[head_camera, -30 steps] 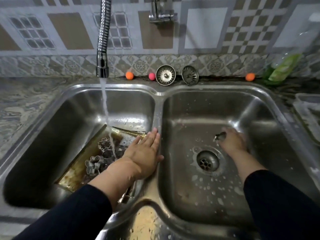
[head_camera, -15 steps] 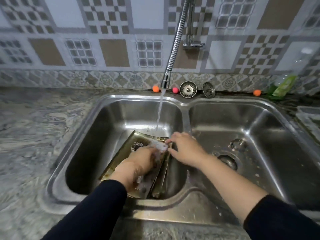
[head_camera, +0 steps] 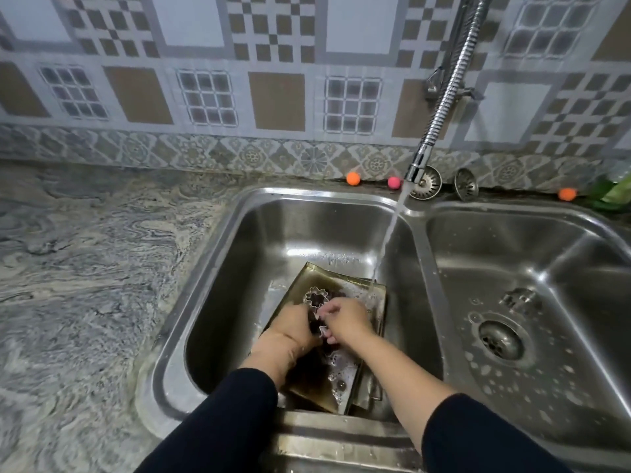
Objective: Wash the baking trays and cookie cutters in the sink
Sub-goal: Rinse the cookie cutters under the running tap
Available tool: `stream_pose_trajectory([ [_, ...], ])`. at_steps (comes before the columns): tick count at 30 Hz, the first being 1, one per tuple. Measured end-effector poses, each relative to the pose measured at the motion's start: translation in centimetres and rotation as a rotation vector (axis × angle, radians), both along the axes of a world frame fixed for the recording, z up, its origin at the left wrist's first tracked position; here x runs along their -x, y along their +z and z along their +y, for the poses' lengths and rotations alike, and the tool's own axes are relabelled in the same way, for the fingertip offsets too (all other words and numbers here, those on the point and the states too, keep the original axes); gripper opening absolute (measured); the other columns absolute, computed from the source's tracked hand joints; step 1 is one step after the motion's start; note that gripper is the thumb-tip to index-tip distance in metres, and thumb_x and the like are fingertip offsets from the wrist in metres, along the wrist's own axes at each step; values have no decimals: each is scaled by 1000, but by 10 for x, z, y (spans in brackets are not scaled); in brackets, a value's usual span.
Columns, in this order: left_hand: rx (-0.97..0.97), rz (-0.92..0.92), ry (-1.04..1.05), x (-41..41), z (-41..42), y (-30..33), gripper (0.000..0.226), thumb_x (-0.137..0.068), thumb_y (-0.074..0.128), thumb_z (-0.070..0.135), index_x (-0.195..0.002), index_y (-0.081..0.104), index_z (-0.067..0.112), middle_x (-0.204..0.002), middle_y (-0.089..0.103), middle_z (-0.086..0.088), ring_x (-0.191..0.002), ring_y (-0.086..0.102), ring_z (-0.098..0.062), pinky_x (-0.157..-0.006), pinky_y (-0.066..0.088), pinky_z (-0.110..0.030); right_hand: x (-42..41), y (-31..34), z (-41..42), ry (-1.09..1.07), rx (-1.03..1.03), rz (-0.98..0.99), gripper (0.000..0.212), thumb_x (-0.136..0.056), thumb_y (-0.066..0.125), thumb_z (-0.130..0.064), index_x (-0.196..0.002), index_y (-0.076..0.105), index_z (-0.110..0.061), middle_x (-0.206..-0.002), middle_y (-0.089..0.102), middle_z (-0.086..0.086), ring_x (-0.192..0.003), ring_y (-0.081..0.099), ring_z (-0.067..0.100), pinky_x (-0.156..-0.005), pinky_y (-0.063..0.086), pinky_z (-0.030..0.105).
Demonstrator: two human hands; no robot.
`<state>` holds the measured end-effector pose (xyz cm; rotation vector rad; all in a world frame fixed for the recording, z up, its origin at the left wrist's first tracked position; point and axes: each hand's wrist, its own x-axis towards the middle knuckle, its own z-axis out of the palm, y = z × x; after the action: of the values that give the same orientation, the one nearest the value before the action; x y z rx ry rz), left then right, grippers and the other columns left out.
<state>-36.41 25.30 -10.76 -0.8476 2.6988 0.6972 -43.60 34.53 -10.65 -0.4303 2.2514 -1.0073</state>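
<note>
Stacked brown-gold baking trays (head_camera: pixel 307 377) lean in the left basin (head_camera: pixel 218 302) of the steel sink. A flower-shaped cookie cutter (head_camera: pixel 316 298) lies on the top tray, just beyond my fingers. My left hand (head_camera: pixel 293 326) and my right hand (head_camera: pixel 346 319) meet over the tray, fingers curled round a small metal cookie cutter (head_camera: pixel 323 331) between them. Water from the tap nozzle (head_camera: pixel 415 170) falls onto the tray's far right corner, just right of my right hand. Another cutter (head_camera: pixel 520 298) sits in the right basin.
The right basin has an open drain (head_camera: pixel 500 339) and soap flecks. Two strainer plugs (head_camera: pixel 426 182), orange balls (head_camera: pixel 353 178), a pink ball (head_camera: pixel 393 182) and a green bottle (head_camera: pixel 614 189) line the back ledge. Marble counter (head_camera: pixel 85 268) stretches left.
My right hand left the right basin, where a cutter now lies, and joined the left over the tray. Both now hold a small cutter. The view swung left.
</note>
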Motion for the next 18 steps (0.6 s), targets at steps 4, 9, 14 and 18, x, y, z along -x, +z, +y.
stream_pose_trajectory([
  [4, -221, 326, 14, 16, 9, 21, 56, -81, 73, 27, -132, 51, 24, -126, 55, 1, -114, 54, -16, -97, 39, -22, 29, 41, 22, -214, 234, -189, 11, -91, 61, -12, -98, 69, -15, -83, 70, 8, -58, 62, 13, -53, 56, 21],
  [9, -1179, 348, 406, 41, 46, 33, 31, -95, 51, 21, -126, 57, 27, -92, 68, 2, -69, 64, -13, -65, 53, -28, 44, 70, 55, -253, 283, -220, 17, -95, 51, -4, -105, 64, 2, -72, 63, 9, -56, 57, 15, -51, 55, 18],
  [14, -1113, 432, 460, 53, 59, 35, 21, -95, 55, 31, -84, 65, 17, -74, 65, -4, -61, 63, -17, -57, 56, -28, 29, 67, 70, -243, 379, -276, 18, -92, 57, -3, -109, 56, -9, -83, 64, 12, -64, 61, 17, -57, 58, 22],
  [18, -972, 480, 521, 58, 59, 34, 27, -97, 53, 30, -82, 68, 11, -75, 67, -10, -69, 65, -27, -71, 60, -41, 26, 62, 74, -263, 407, -234, 27, -91, 60, -6, -114, 49, -12, -91, 65, 13, -72, 64, 18, -64, 60, 25],
])
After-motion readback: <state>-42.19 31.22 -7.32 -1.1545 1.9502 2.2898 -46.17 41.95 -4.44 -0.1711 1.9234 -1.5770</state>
